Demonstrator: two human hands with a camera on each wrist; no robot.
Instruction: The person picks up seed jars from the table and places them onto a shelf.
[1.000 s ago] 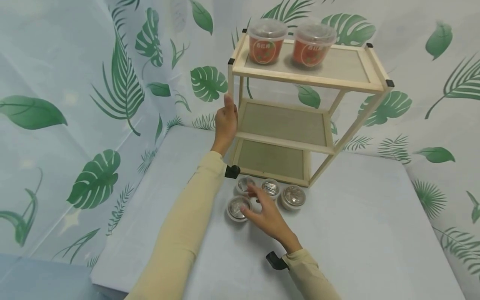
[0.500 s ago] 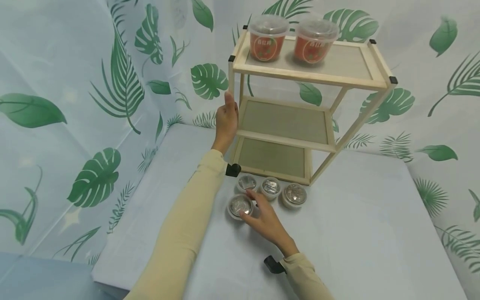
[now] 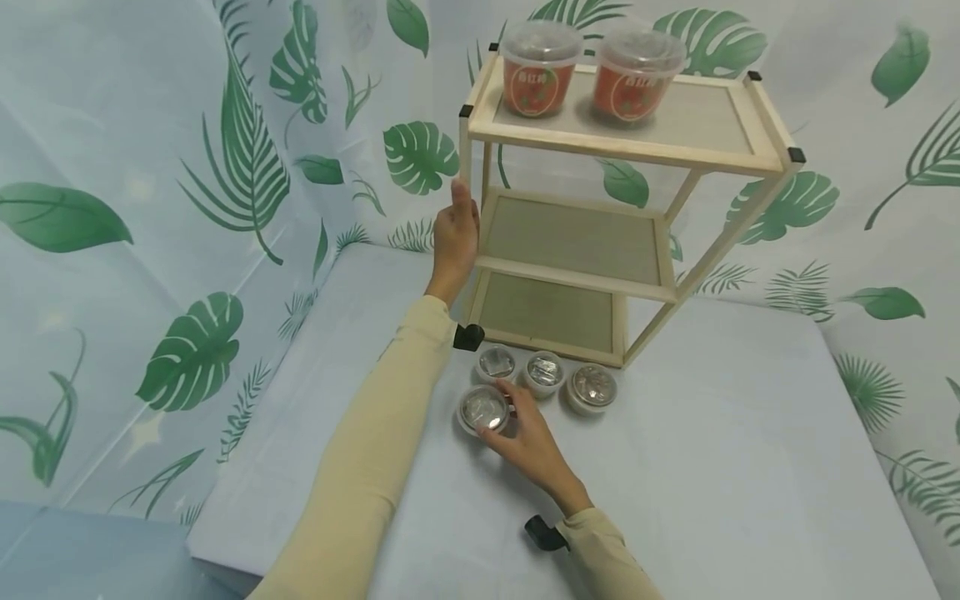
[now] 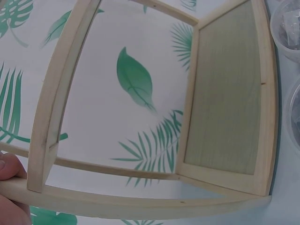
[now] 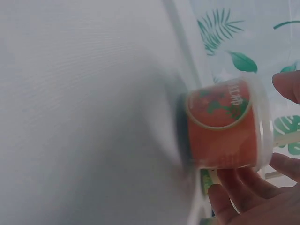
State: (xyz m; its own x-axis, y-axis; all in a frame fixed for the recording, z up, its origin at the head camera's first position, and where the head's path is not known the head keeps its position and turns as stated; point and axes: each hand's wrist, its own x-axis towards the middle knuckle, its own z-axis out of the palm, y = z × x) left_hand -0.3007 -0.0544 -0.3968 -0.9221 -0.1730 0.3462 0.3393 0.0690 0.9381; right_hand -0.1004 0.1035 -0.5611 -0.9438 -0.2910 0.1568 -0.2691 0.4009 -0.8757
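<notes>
My left hand grips the front left post of a three-tier wooden shelf. In the left wrist view, its fingers curl round the shelf's wood. My right hand is at a clear-lidded plastic tub standing on the table, its thumb and fingers on either side. In the right wrist view, this tub has a red tomato label; the fingers lie along its side, while the thumb stands apart, above lid level.
Several more lidded tubs stand before the shelf, among them one tub in the middle and another to its right. Two red-labelled tubs sit on the top tier, the left one apart from the right. A leaf-patterned curtain surrounds the white-covered table.
My right hand has moved slightly back and down, from over the tubs to around the near left one. My left hand keeps its hold on the post. The view has tilted slightly.
</notes>
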